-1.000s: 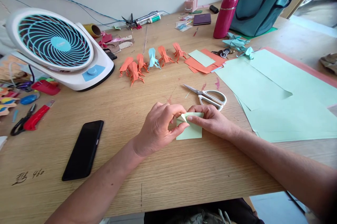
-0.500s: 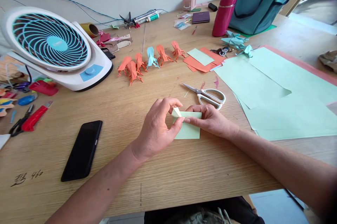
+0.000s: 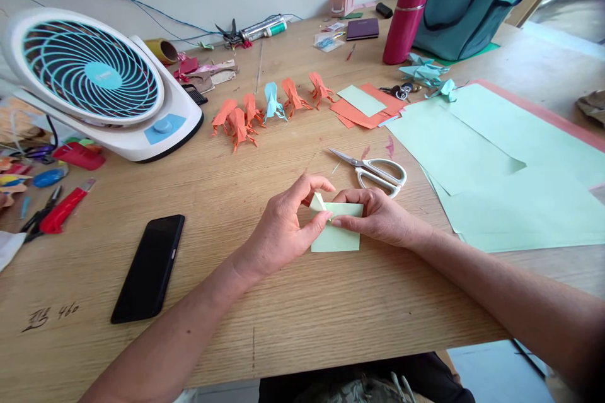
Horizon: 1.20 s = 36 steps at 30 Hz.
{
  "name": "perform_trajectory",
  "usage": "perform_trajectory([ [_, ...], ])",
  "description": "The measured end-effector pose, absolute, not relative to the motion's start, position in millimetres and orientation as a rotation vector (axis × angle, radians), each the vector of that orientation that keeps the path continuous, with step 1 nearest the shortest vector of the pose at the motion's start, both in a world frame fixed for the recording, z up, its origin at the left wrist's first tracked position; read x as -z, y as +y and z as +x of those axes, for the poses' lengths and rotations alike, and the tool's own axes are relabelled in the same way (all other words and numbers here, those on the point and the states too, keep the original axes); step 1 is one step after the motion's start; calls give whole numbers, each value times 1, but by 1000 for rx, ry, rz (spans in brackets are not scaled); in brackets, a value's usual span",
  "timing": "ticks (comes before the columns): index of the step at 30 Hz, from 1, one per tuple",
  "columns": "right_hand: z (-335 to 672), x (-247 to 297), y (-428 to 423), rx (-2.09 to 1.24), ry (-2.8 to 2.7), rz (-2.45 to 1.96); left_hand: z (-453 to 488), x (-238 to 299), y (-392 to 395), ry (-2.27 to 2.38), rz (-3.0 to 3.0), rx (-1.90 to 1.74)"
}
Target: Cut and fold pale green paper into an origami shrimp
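Note:
Between my hands is a small sheet of pale green paper (image 3: 336,239), its upper left corner bent up into a narrow fold. My left hand (image 3: 288,217) presses its thumb on the paper by that fold, with the index finger arched above the corner. Thumb and fingers of my right hand (image 3: 378,217) pinch the paper's right side; the fingertips behind it are hidden. White-handled scissors (image 3: 368,169) lie just beyond my right hand. Farther back stand several orange folded-paper figures (image 3: 239,125) and one light blue folded-paper figure (image 3: 273,102).
A white fan (image 3: 174,116) stands at the left, with a black phone (image 3: 149,267) in front. Large pale green sheets (image 3: 510,201) cover the right side. Orange paper pieces (image 3: 350,116), a pink bottle (image 3: 405,24) and a teal bag (image 3: 467,12) are farther back.
My left index finger has lifted slightly and shifted right over the folded corner. Both hands still hold the paper in about the same place; the whole view has shifted slightly.

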State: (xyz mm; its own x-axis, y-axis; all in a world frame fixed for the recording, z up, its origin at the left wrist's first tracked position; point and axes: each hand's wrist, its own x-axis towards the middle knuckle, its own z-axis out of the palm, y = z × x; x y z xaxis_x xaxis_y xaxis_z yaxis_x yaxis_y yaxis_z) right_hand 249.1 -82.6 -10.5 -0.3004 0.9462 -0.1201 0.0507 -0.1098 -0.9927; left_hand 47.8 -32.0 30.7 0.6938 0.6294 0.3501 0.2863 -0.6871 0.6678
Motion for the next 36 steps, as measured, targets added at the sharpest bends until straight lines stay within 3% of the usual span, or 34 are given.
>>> perform_trajectory([
  [15, 246, 8, -83, -1459, -1455, -1161, 49, -31, -30, 696, 2275, -712],
  [24, 254, 3, -78, -1796, -1383, -963, 45, -42, -28, 532, 2433, -641],
  [36, 253, 1, -83, -1570, -1569, -1123, 46, -40, -30, 308, 2577, -641],
])
